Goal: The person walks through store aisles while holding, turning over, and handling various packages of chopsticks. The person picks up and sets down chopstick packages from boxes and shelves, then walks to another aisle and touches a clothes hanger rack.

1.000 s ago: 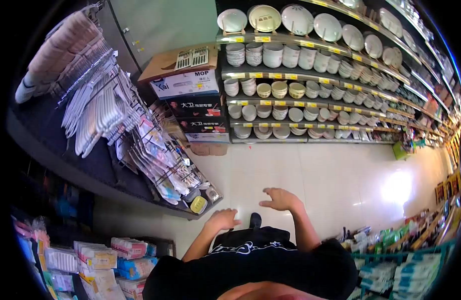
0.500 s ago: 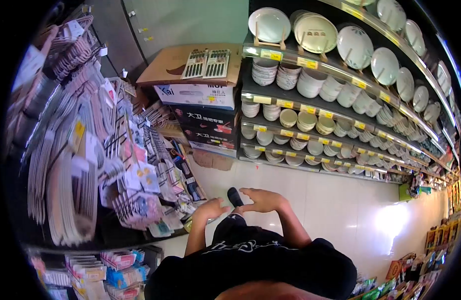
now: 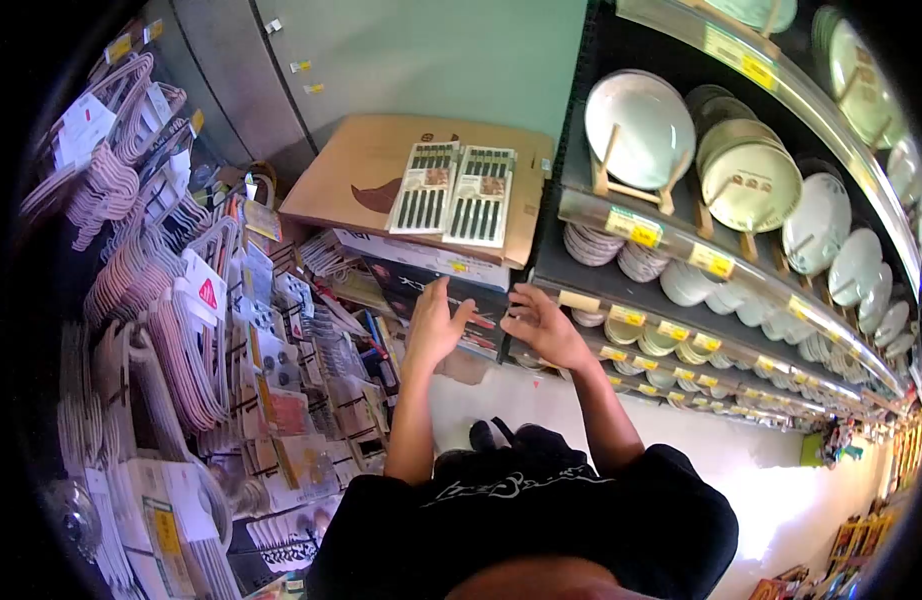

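My left hand [image 3: 440, 325] hangs in the air, holding nothing, its thumb apart from the fingers. Level with it, my right hand [image 3: 545, 327] is also empty, with fingers bent and apart. Both are nearest the stacked boxes, in front of a dark printed box [image 3: 405, 282]. On top of the stack, two flat packs, a left pack [image 3: 424, 188] and a right pack [image 3: 479, 197], lie side by side on a brown cardboard box [image 3: 331, 180]. Each holds several dark, slim sticks on a printed card; their exact kind is unclear.
A shelf [image 3: 581, 205] of bowls and plates runs along the right, with a white plate [image 3: 641, 128] propped on a wooden stand at its near end. Racks of hangers [image 3: 181, 350] and hanging packets crowd the left. Pale floor tiles [image 3: 681, 450] lie below.
The view has moved nearer the boxes and the shelf. Both hands have risen and reached forward to the front of the stack; the two packs have stayed on the cardboard box.
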A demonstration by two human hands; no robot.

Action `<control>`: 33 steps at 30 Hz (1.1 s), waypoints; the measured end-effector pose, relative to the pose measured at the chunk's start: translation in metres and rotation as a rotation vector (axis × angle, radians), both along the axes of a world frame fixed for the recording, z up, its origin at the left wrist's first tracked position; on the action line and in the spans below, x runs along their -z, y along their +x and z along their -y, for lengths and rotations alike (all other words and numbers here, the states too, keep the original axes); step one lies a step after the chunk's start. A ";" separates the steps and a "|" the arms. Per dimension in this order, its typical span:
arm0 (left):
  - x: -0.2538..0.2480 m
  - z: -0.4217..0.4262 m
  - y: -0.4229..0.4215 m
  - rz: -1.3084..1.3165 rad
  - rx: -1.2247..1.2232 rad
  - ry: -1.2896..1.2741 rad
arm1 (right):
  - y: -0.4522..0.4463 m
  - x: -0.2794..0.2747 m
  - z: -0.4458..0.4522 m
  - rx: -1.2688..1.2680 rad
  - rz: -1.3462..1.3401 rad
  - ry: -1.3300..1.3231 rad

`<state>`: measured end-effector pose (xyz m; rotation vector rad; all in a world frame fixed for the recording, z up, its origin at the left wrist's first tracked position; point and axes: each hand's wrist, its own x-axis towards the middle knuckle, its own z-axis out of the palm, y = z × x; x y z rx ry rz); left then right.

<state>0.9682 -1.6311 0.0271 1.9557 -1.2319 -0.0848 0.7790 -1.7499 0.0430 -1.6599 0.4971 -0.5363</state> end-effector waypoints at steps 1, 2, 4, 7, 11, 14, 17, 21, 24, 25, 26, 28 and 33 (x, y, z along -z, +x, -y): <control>0.000 0.013 0.009 0.004 -0.027 -0.055 | 0.014 0.006 0.015 0.020 0.061 0.059; -0.001 0.024 0.015 -0.027 -0.055 -0.080 | 0.025 0.010 0.031 0.024 0.106 0.113; 0.007 0.046 0.028 -0.105 -0.141 -0.118 | 0.050 0.014 0.056 0.140 0.225 0.205; 0.023 0.073 0.040 -0.195 -0.233 -0.156 | 0.077 0.017 0.093 0.205 0.265 0.353; 0.016 0.097 0.037 -0.252 -0.315 -0.115 | 0.094 0.011 0.121 0.114 0.216 0.730; 0.016 0.109 0.036 -0.182 -0.422 -0.068 | 0.105 0.019 0.132 0.057 0.227 0.908; 0.016 0.118 0.036 -0.023 -0.521 -0.010 | 0.108 0.008 0.141 -0.014 0.183 1.067; 0.008 0.124 0.038 -0.148 -0.561 -0.011 | 0.114 0.009 0.151 0.009 0.116 1.183; 0.002 0.129 0.030 -0.147 -0.606 -0.060 | 0.119 0.013 0.155 -0.033 0.114 1.202; 0.001 0.129 0.027 -0.152 -0.615 -0.070 | 0.121 0.011 0.157 -0.057 0.105 1.200; 0.001 0.130 0.026 -0.179 -0.624 -0.082 | 0.126 0.010 0.160 -0.083 0.100 1.196; -0.002 0.128 0.020 -0.194 -0.587 -0.110 | 0.134 0.014 0.164 -0.137 0.060 1.192; -0.013 0.126 0.006 -0.359 -0.557 -0.173 | 0.144 -0.010 0.152 -0.084 0.002 0.715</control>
